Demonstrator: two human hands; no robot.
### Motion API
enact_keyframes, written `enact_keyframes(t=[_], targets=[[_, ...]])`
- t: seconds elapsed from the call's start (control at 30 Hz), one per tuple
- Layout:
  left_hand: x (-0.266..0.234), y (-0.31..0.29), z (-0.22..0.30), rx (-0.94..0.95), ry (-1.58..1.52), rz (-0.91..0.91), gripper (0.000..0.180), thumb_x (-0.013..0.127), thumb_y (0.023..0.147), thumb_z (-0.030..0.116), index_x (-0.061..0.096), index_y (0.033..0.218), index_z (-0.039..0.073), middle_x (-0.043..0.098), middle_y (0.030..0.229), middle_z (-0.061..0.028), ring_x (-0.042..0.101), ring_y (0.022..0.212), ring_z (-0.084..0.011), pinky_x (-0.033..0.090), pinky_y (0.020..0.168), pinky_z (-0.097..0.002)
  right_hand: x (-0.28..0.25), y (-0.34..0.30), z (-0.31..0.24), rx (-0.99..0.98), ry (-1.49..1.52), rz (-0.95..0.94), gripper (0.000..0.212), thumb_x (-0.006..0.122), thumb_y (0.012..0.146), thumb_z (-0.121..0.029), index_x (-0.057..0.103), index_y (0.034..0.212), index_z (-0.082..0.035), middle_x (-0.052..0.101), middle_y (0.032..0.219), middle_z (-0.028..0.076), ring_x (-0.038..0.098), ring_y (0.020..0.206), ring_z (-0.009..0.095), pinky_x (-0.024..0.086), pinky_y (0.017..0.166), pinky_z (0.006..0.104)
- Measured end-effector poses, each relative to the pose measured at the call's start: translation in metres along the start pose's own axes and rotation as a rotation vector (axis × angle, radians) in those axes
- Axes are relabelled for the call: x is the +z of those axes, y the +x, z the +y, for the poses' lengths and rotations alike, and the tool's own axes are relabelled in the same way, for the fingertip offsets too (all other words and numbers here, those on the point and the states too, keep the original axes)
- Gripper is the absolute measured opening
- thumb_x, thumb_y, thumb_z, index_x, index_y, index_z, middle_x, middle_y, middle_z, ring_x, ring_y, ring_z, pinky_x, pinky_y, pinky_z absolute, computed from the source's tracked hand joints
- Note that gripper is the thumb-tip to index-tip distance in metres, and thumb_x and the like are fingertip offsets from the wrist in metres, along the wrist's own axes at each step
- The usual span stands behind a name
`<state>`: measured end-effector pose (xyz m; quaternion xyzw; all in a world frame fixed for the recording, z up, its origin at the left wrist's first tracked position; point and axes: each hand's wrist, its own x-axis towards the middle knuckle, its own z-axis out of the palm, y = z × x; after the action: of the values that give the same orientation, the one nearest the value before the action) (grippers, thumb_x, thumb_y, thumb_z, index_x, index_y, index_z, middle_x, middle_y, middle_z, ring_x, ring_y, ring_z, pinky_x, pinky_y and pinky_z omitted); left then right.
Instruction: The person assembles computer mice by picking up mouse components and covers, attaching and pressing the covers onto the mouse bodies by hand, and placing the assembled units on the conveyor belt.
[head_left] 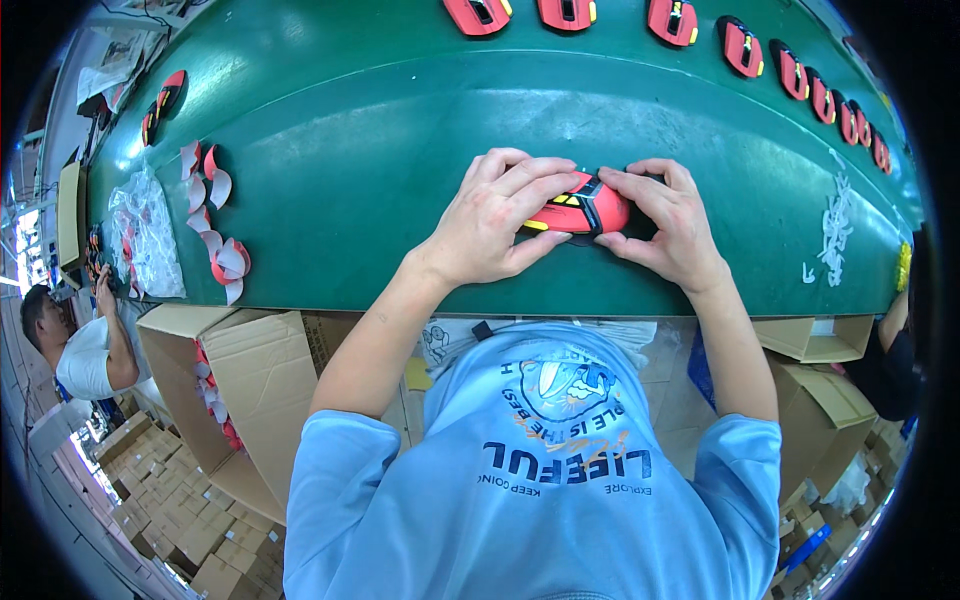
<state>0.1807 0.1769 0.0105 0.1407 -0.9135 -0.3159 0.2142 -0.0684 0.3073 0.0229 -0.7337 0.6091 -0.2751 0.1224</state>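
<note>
Near the front edge of the green work surface, both my hands grip a red and black toy body (608, 208) with yellow marks, rounded at its right end. It looks like a toy boat or car shell, though the exact kind cannot be told. My left hand (488, 212) holds its left end, fingers over the top and thumb along the near side, hiding much of that end. The right hand (668, 222) pinches the rounded end between bent fingers and thumb.
Curved red and white pieces (220, 186) lie left, beside a clear plastic bag (146, 232). Several similar red and black bodies (742, 48) line the far side. Small white parts (834, 232) lie right. Open cartons (262, 385) stand below the edge; another person (85, 350) is far left.
</note>
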Motion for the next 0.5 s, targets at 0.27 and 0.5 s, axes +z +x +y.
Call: enact_keyframes(t=[0.27, 0.5], targets=[[0.003, 0.031, 0.018, 0.263, 0.177, -0.071, 0.06, 0.084, 0.084, 0.032, 0.066, 0.139, 0.013, 0.063, 0.144, -0.0068, 0.057, 0.127, -0.0302, 0.046, 0.109, -0.0468, 0.002, -0.004, 0.004, -0.03, -0.075, 0.004, 0.07, 0.092, 0.07, -0.033, 0.071, 0.133, -0.01, 0.077, 0.118, 0.006, 0.064, 0.118, 0.03, 0.048, 0.107, 0.0459], [0.019, 0.032, 0.001, 0.351, 0.2, -0.043, 0.056, 0.079, 0.09, 0.036, 0.067, 0.138, 0.01, 0.064, 0.143, -0.0067, 0.062, 0.131, -0.0308, 0.051, 0.108, -0.0449, -0.03, 0.009, -0.008, 0.28, 0.259, 0.292, 0.032, 0.084, 0.084, -0.02, 0.078, 0.112, -0.004, 0.076, 0.101, 0.012, 0.071, 0.09, 0.025, 0.057, 0.082, 0.0382]])
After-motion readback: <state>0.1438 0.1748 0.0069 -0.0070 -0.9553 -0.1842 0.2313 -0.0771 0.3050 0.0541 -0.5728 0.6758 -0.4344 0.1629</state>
